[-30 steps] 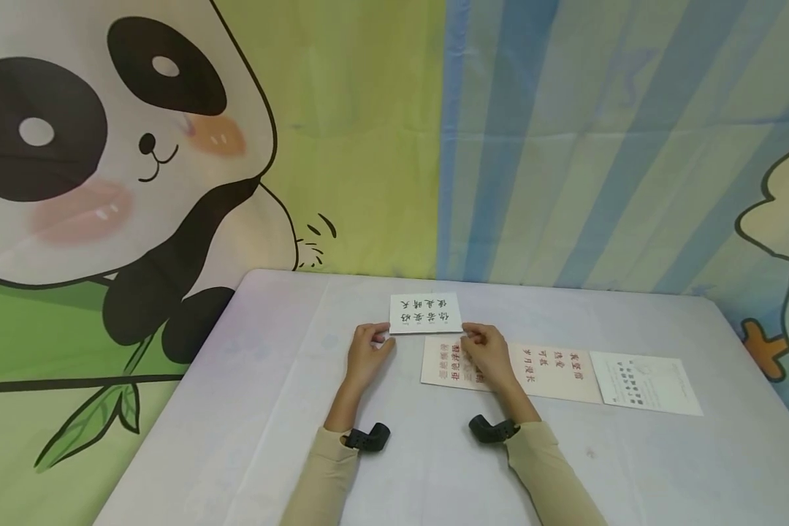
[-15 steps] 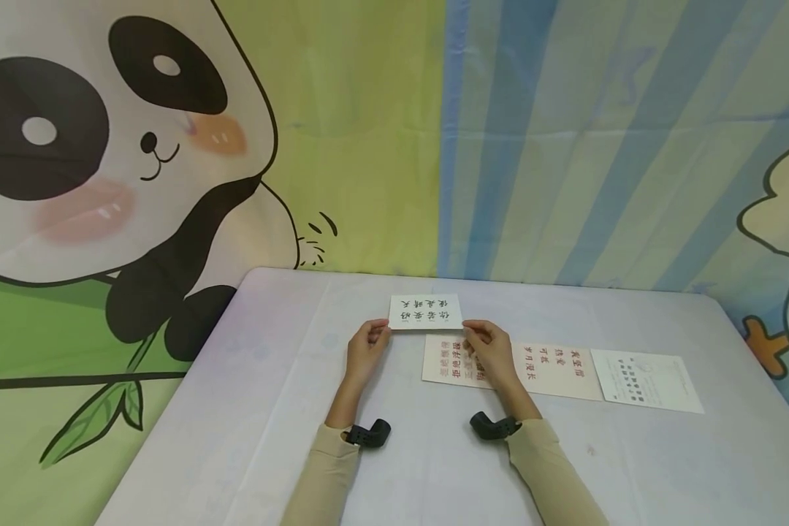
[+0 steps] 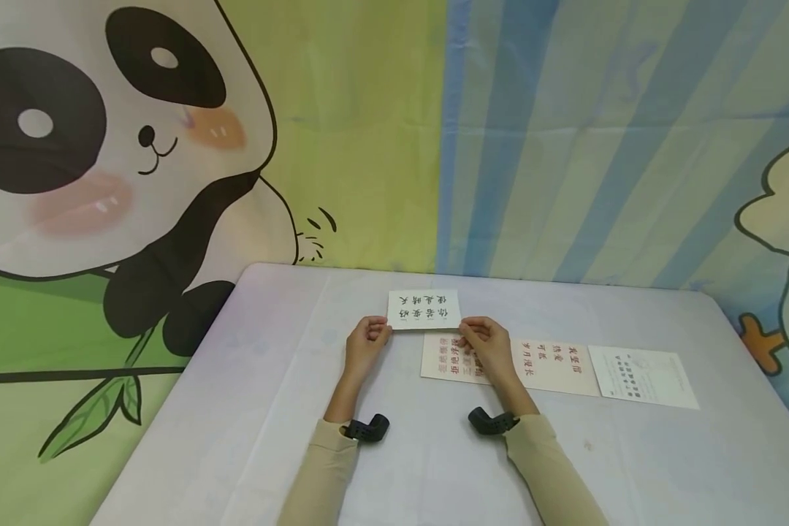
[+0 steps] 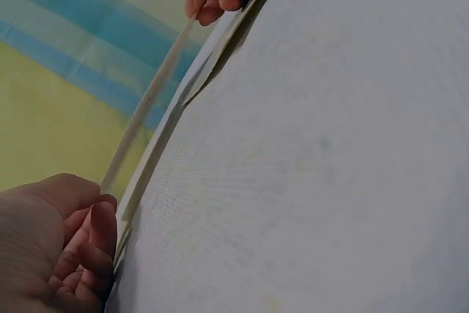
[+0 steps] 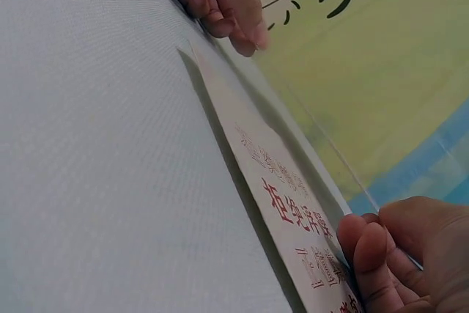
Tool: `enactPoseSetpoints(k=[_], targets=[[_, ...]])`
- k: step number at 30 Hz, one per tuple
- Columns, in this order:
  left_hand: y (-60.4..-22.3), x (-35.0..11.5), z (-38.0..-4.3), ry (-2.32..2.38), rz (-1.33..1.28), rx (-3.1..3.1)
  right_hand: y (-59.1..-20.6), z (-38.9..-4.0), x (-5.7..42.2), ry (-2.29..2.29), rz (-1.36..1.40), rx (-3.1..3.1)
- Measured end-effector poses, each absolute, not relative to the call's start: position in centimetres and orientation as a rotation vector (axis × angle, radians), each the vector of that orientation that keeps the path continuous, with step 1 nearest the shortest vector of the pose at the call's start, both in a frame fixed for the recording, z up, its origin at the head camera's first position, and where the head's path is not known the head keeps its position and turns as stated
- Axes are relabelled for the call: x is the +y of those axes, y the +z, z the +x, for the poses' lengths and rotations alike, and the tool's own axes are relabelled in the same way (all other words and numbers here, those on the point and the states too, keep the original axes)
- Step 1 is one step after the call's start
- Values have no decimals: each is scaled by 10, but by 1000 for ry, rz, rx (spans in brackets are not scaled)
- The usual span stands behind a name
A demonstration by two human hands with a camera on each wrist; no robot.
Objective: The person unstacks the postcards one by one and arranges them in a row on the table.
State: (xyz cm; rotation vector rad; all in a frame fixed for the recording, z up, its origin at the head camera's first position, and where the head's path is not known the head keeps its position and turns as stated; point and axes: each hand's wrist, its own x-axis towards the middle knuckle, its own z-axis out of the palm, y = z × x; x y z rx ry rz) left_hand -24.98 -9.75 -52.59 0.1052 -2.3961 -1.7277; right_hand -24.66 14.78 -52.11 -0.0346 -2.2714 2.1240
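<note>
My left hand [image 3: 363,349] and right hand [image 3: 491,351] pinch the two near corners of a small white card [image 3: 424,309] printed with black characters. Both wrist views show this card edge-on as a thin strip [image 4: 146,104] stretched between the hands, raised off the table. Below and beside my right hand lies a cream paper [image 3: 555,365] with red characters, partly covered by that hand. Its lettering shows large in the right wrist view, on the cream sheet [image 5: 275,196]. At its right end is another white card [image 3: 644,376] with small dark print.
The cards lie on a table with a pale cloth [image 3: 256,438]. Behind its far edge hangs a printed curtain [image 3: 355,146] with a panda and blue stripes. A black band with a camera [image 3: 367,429] sits on the left wrist, another camera [image 3: 493,421] on the right.
Both hands keep their hold on the white card, which has risen very slightly. The head view has tilted a little. The cards lying on the table stay in place.
</note>
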Motion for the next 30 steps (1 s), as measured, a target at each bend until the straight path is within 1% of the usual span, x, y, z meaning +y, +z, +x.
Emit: enactPoseSetpoints(k=[6, 11, 16, 19, 23, 30], targets=[[-525, -98, -249, -1703, 95, -2436, -518, -246, 148, 2158, -78, -2285], [-525, -99, -248, -1647, 50, -2458, -510, -245, 148, 2291, -154, -2216], [-522, -99, -249, -1683, 63, -2445, -488, -235, 144, 2292, -122, -2216], [-523, -100, -249, -1733, 126, -2434, -493, -237, 142, 2214, -105, -2248], [-524, -102, -250, -1785, 153, -2410, -514, -245, 142, 2121, -108, -2275], [-524, -102, -250, -1797, 112, -2395, -514, -240, 141, 2060, -117, -2299]])
